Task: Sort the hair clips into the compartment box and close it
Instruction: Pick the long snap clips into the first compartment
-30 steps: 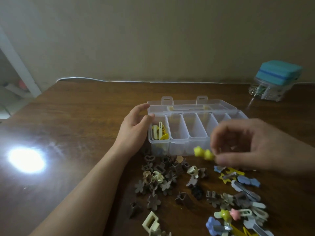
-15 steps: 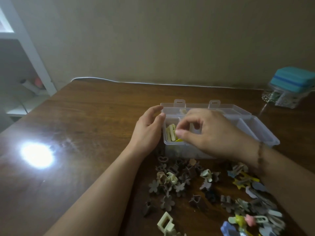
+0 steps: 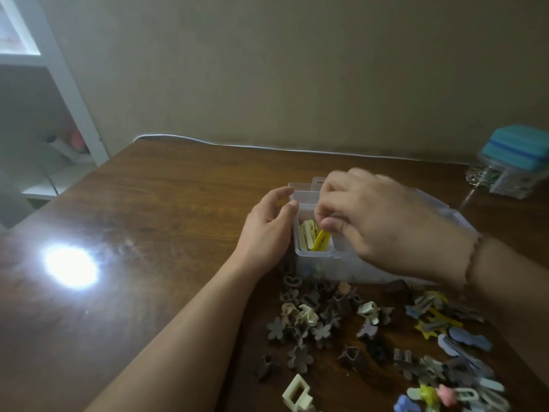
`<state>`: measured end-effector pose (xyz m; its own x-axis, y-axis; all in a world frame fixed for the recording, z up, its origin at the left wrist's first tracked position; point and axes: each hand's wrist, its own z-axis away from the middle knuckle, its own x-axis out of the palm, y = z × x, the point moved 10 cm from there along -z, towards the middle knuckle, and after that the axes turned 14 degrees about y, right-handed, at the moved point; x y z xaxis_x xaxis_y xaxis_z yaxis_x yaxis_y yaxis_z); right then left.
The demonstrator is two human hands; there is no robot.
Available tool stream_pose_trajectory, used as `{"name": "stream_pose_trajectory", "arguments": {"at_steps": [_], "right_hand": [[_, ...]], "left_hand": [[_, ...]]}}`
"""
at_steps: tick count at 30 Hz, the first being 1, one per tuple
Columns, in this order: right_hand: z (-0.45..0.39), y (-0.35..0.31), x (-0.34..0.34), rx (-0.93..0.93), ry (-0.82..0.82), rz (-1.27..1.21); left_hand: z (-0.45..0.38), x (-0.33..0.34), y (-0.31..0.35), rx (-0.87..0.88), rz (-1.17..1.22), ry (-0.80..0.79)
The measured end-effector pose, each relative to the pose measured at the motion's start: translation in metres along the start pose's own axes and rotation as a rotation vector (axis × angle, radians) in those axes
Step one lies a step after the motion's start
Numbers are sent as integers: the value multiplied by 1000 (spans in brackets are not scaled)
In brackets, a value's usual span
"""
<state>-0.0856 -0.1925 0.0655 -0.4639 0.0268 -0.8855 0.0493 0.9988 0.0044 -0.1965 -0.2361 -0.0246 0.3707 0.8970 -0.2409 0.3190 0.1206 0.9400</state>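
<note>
The clear compartment box [image 3: 315, 257] stands open on the table, with its lid [image 3: 303, 185] tilted back. My left hand [image 3: 267, 230] grips the box's left end wall. Pale and yellow hair clips [image 3: 313, 237] lie in the leftmost compartment. My right hand [image 3: 377, 224] hovers over that compartment with thumb and curled fingers slightly apart; no clip shows between them. It hides the other compartments. Loose hair clips are in front of the box: a brown and beige pile [image 3: 309, 319] and a colourful pile [image 3: 451, 352].
A clear container with a teal lid [image 3: 517, 162] stands at the table's back right. A white cable [image 3: 237, 145] runs along the back edge by the wall. A bright light glare [image 3: 71, 266] lies on the table's left part. White shelving [image 3: 59, 84] stands at left.
My right hand carried a yellow clip from the pile to the leftmost compartment, and the clip no longer shows in its fingers. My left hand stayed on the box. The view shifted.
</note>
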Motion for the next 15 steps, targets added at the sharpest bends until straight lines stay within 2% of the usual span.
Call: {"name": "stream_pose_trajectory", "arguments": {"at_steps": [3,7,10,15], "right_hand": [[-12,5,-16,-29,121,46],[-28,23,15,52,56,37],[-21,23,25,61,116,-70],[4,12,32,-18,-12,-92]], "left_hand": [[0,1,1,8,-3,2],[0,1,0,7,-2,-1],[1,2,0,4,14,-20],[0,3,1,19,8,-21]]}}
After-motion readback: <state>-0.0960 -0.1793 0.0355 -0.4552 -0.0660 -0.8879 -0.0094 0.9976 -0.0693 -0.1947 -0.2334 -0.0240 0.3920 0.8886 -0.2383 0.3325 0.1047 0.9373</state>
